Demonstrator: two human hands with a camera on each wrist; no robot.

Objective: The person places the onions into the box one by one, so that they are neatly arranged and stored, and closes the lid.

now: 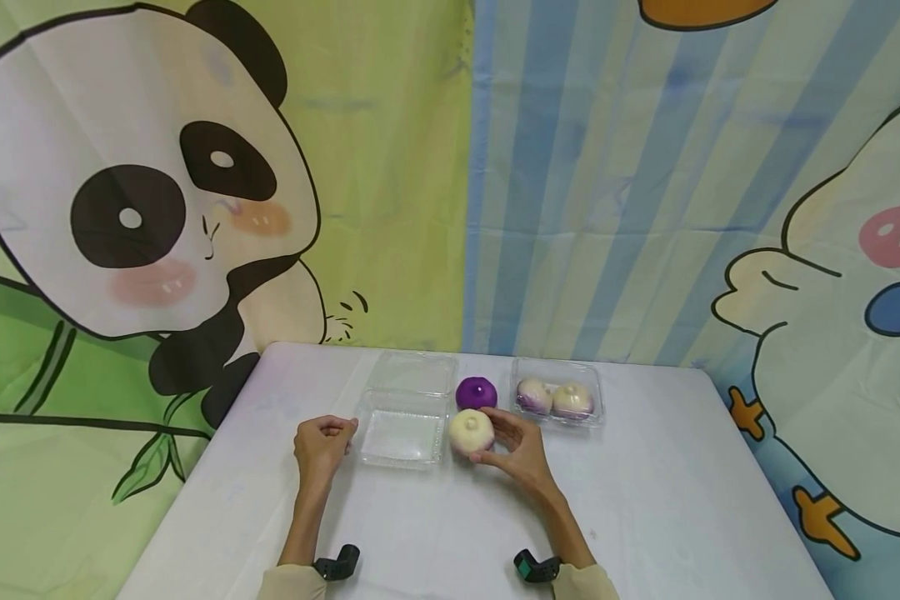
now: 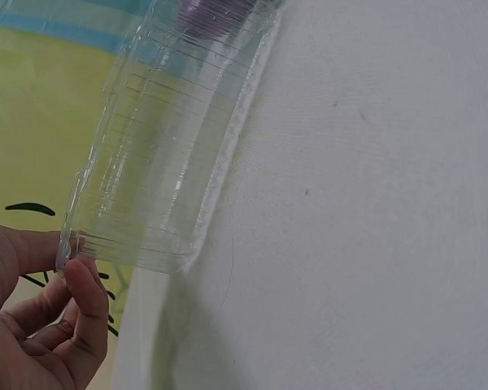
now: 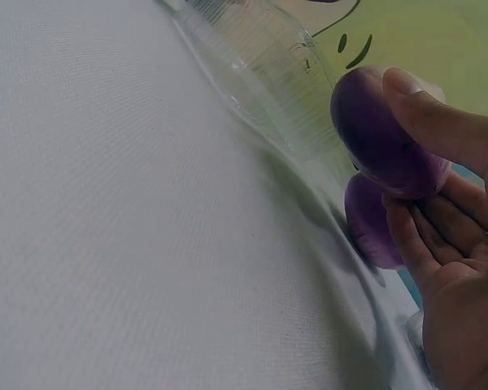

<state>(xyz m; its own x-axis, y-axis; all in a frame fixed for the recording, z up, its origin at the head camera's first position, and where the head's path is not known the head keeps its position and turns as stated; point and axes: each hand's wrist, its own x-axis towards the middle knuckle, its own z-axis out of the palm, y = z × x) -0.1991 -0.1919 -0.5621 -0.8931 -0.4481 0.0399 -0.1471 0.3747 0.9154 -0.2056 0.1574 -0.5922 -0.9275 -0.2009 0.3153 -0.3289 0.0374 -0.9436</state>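
My left hand (image 1: 322, 450) pinches the left edge of an open clear plastic clamshell box (image 1: 402, 435) between thumb and forefinger. In the left wrist view the box rim (image 2: 65, 244) sits between those fingertips. A round white-and-purple turnip (image 1: 471, 432) is in my right hand (image 1: 521, 450), gripped by thumb and fingers just right of the box. Its pale, knobbed side faces up, while the right wrist view shows its purple underside (image 3: 378, 134). Behind it a second turnip (image 1: 476, 392) rests on the table with its purple side up.
A second clear box (image 1: 557, 392) at the back right holds two pale turnips. All of this stands on a white-covered table (image 1: 667, 483), and printed cloth hangings (image 1: 390, 208) rise behind its far edge.
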